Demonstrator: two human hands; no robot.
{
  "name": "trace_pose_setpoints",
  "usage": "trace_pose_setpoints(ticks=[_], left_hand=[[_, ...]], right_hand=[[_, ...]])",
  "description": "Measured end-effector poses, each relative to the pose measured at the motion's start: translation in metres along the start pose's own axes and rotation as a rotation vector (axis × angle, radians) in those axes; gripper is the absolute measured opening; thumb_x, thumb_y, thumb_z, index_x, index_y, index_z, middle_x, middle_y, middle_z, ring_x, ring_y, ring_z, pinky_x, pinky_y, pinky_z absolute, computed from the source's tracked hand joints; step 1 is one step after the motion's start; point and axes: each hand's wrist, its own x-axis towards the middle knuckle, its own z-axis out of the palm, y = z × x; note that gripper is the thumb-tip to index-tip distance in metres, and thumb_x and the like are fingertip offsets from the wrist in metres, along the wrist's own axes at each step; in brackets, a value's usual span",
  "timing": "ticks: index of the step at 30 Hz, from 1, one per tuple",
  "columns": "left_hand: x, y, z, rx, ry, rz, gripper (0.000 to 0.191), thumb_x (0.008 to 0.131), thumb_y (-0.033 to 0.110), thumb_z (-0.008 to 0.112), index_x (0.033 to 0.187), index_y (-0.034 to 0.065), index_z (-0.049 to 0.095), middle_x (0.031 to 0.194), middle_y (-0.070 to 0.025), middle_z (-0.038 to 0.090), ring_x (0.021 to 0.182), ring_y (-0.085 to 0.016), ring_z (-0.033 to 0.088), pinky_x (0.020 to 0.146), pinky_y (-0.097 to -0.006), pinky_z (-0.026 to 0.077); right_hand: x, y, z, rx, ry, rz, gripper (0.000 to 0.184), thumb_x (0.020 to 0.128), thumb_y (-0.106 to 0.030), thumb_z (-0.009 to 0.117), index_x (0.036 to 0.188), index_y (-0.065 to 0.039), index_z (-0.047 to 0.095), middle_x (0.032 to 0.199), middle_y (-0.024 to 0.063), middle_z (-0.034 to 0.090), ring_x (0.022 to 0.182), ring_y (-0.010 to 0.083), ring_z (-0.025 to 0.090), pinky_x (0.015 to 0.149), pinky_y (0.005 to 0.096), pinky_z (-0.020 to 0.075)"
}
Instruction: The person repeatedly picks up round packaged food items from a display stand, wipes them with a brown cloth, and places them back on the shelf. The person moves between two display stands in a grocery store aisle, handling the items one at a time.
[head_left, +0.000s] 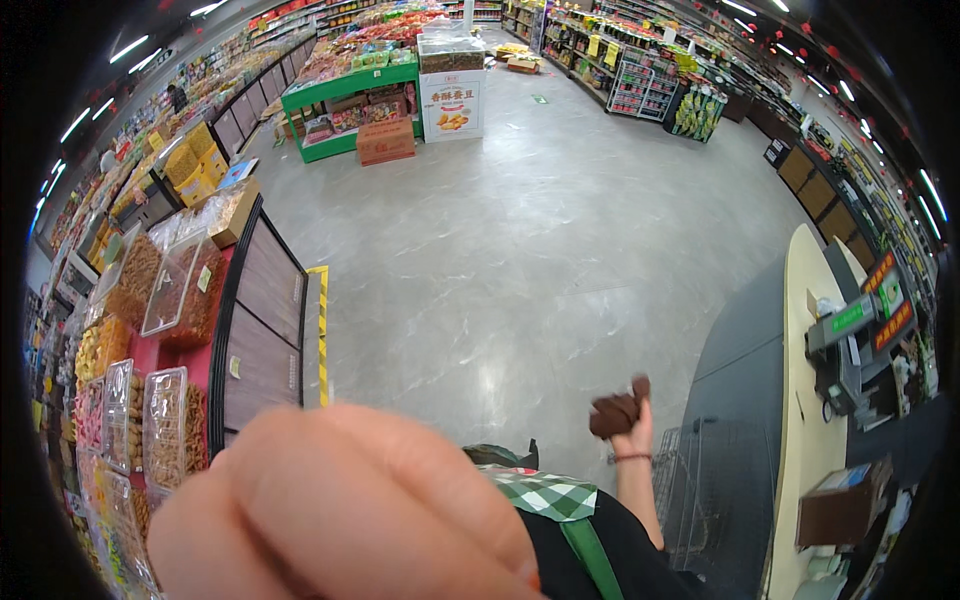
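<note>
My left hand (345, 502) looms large and blurred right in front of the camera. Its bent fingers fill the lower left, and whether they grip anything cannot be seen. Lower right, my right hand (639, 431) is held out above the floor beside the counter. Dark brown material (615, 416) covers its fingers and thumb tip; I cannot tell whether this is a glove or a bunched cloth. A thin dark bracelet (631, 457) circles that wrist. I wear a green-and-white checked apron (544, 491) over a black top.
Clear tubs of snacks (174, 420) line a display stand (259, 352) on the left, edged by yellow-black floor tape (323, 330). A curved counter (806, 420) with a checkout scale or terminal (844, 352) stands right, a wire basket or cart (686, 480) beside it. Ahead are a green display table (352, 79) and carton (386, 141).
</note>
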Motion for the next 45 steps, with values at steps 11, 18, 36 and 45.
trace_pose_setpoints(ticks=[11,18,36,45], left_hand=[[0.027,-0.191,-0.156,0.113,0.232,-0.154,0.026,0.092,0.025,0.052,0.116,0.0183,0.056,0.115,0.0057,0.056,0.104,-0.019,0.048,0.081,-0.0376,0.046],[0.092,-0.375,-0.311,-0.037,0.173,0.177,0.029,0.086,0.020,0.061,0.114,0.0144,0.056,0.100,-0.0020,0.057,0.083,-0.019,0.054,0.063,-0.0346,0.053],[0.167,-0.930,-0.457,0.095,-0.189,-0.983,0.038,0.087,0.010,0.059,0.123,0.0095,0.051,0.099,-0.0060,0.061,0.074,-0.013,0.059,0.068,-0.0277,0.048],[0.183,-1.126,-0.580,0.056,-0.180,-0.979,0.034,0.089,0.015,0.058,0.121,0.0077,0.050,0.098,-0.0091,0.061,0.078,-0.019,0.060,0.066,-0.0300,0.049]], right_hand=[[0.348,0.059,0.113,-0.426,0.035,0.043,0.040,0.093,-0.032,0.051,0.115,0.002,0.052,0.111,0.0113,0.058,0.098,0.0208,0.057,0.083,0.0338,0.0480],[0.402,-0.047,-0.114,-0.490,0.762,-0.086,0.059,0.088,-0.048,0.046,0.124,-0.002,0.046,0.114,0.0106,0.057,0.097,0.0273,0.058,0.083,0.0404,0.0481],[0.858,-0.229,0.010,-0.631,0.617,-0.118,0.059,0.084,-0.026,0.065,0.131,-0.001,0.040,0.105,0.0083,0.059,0.090,0.0239,0.058,0.079,0.0403,0.0485],[1.287,-0.273,0.242,-1.405,0.096,-0.557,0.040,0.087,-0.025,0.060,0.116,0.001,0.051,0.108,0.0153,0.061,0.100,0.0246,0.057,0.087,0.0333,0.0438]])
